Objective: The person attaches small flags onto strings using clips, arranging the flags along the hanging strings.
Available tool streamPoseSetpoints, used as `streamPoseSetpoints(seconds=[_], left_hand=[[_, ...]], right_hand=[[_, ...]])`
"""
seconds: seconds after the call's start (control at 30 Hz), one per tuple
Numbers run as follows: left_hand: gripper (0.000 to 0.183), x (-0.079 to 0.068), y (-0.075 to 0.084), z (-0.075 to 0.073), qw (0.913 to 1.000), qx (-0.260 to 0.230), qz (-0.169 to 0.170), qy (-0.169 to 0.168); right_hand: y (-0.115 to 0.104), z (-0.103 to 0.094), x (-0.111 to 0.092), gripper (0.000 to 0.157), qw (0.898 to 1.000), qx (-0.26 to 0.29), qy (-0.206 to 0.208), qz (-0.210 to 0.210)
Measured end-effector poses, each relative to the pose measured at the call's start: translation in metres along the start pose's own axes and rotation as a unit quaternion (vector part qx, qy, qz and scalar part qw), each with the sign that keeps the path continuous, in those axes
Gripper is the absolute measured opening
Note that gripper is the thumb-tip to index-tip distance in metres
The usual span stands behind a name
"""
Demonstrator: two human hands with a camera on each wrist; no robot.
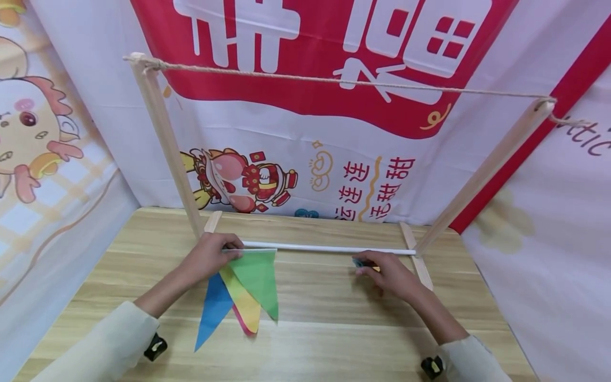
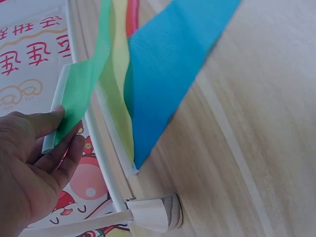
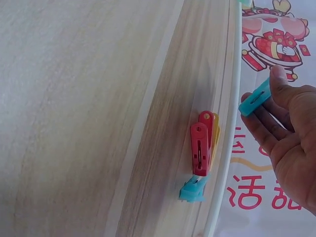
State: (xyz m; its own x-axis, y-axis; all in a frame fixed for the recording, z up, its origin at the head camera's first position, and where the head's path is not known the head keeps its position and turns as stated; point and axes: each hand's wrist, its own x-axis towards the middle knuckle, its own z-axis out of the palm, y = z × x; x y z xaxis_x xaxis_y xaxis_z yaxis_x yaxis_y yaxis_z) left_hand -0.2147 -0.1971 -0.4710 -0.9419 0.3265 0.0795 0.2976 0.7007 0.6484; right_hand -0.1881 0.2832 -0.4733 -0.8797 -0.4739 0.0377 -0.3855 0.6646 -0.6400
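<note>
My left hand (image 1: 212, 257) pinches the white top edge of a green pennant (image 1: 255, 273) between thumb and fingers. In the left wrist view the green pennant (image 2: 81, 84) bends away from the thumb, above a blue pennant (image 2: 163, 69) and a yellow pennant (image 2: 116, 79). A sliver of a red pennant (image 1: 244, 322) shows under the yellow one in the head view. With thumb and fingers, my right hand (image 3: 296, 128) holds a teal clothespin (image 3: 256, 98). Below that hand lie red clothespins (image 3: 199, 148), a yellow clothespin (image 3: 216, 133) and another teal clothespin (image 3: 192, 190) on the table.
Two wooden posts (image 1: 167, 132) stand on wooden feet (image 1: 417, 254), a twine line (image 1: 305, 78) tied between their tops. A white rod (image 1: 329, 248) joins them low down, just beyond both hands. A printed cloth (image 1: 286, 119) hangs behind the wooden table (image 1: 315, 339).
</note>
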Motion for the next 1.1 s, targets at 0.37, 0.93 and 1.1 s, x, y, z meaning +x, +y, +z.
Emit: streamPoseSetpoints(seconds=[0.37,0.93,1.1], left_hand=[[0.014,-0.001,0.01,-0.014,0.9933,-0.098,-0.055,0.027],[0.037,-0.002,0.013,-0.031,0.9685,-0.225,-0.099,0.039],[0.04,-0.001,0.016,-0.036,0.9572,-0.265,-0.112,0.029]], right_hand=[[-0.002,-0.007,0.006,0.035,0.999,-0.024,0.025,-0.009],[-0.015,-0.018,0.013,0.034,0.997,-0.04,0.054,-0.034],[-0.017,-0.021,0.015,0.035,0.996,-0.042,0.057,-0.05]])
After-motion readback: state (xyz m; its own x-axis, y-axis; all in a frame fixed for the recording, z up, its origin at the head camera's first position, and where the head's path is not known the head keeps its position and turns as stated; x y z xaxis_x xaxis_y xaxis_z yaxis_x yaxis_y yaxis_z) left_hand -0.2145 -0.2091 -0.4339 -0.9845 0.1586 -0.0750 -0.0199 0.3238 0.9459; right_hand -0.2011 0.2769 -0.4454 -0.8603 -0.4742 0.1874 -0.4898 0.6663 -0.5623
